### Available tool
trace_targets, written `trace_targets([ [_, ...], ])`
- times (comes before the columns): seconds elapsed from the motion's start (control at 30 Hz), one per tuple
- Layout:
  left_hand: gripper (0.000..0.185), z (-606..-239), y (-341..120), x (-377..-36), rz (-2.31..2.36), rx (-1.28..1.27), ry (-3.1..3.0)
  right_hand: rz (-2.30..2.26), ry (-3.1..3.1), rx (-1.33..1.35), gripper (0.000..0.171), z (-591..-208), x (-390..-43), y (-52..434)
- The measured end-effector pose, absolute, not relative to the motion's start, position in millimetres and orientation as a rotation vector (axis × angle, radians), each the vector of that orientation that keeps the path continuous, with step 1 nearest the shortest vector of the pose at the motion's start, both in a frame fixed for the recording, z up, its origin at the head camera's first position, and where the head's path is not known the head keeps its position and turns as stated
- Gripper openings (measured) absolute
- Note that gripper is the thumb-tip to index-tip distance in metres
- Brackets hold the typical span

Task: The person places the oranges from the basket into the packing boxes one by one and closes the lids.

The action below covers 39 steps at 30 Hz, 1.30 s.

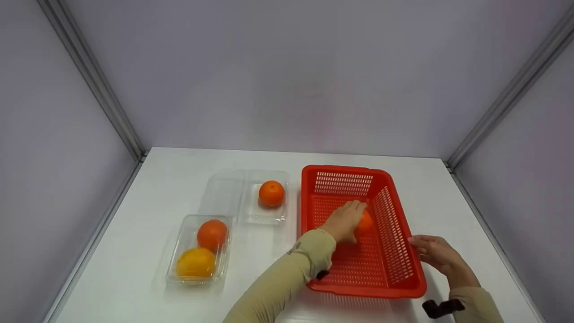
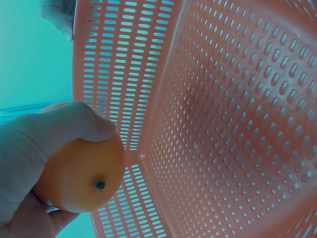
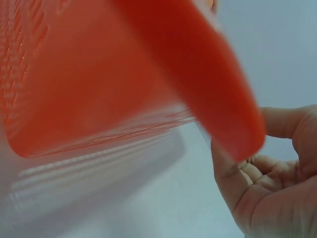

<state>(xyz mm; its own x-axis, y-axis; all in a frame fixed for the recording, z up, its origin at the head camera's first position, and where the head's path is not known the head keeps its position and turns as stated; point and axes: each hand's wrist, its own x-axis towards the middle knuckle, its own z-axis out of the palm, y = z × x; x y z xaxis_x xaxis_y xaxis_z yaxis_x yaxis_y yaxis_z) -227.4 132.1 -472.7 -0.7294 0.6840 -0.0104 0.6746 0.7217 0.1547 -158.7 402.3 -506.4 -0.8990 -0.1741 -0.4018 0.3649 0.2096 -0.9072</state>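
Observation:
My left hand (image 1: 344, 222) reaches down into a red plastic basket (image 1: 358, 292) and grips an orange (image 1: 365, 222). In the left wrist view, the thumb lies over the top of that orange (image 2: 81, 173), whose small green stem spot shows, with fingers below it. The orange is inside the basket near its right wall. At the basket's right rim is my right hand (image 1: 437, 253). The right wrist view shows its thumb and forefinger pinching the rim (image 3: 223, 94). The right end of the basket stands tilted up off the table in that view.
Left of the basket, an open clear plastic box (image 1: 264, 220) holds another orange (image 1: 271, 194), its lid (image 1: 220, 190) folded out leftward. Nearer the front left, a closed clear box (image 1: 177, 251) contains an orange-red fruit (image 1: 212, 234) and a yellow fruit (image 1: 196, 263). Pale walls surround the white table (image 1: 179, 179).

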Motion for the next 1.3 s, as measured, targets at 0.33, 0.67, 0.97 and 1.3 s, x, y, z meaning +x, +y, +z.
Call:
trace_targets([
  [0.33, 0.090, -466, 126, -230, 0.348, 1.099, 2.850, -1.745, 2.168, 0.318, 0.040, -508, -162, 401],
  [0.67, 0.091, -462, 124, -231, 0.395, 1.109, 2.843, -1.811, 2.199, 0.401, 0.035, -508, -165, 404],
  [0.97, 0.092, -451, 121, -232, 0.440, 1.109, 2.822, -1.835, 2.219, 0.490, 0.045, -509, -167, 405],
  [1.3, 0.091, -443, 112, -229, 0.520, 1.116, 2.788, -1.915, 2.195, 0.546, 0.037, -509, -167, 406],
])
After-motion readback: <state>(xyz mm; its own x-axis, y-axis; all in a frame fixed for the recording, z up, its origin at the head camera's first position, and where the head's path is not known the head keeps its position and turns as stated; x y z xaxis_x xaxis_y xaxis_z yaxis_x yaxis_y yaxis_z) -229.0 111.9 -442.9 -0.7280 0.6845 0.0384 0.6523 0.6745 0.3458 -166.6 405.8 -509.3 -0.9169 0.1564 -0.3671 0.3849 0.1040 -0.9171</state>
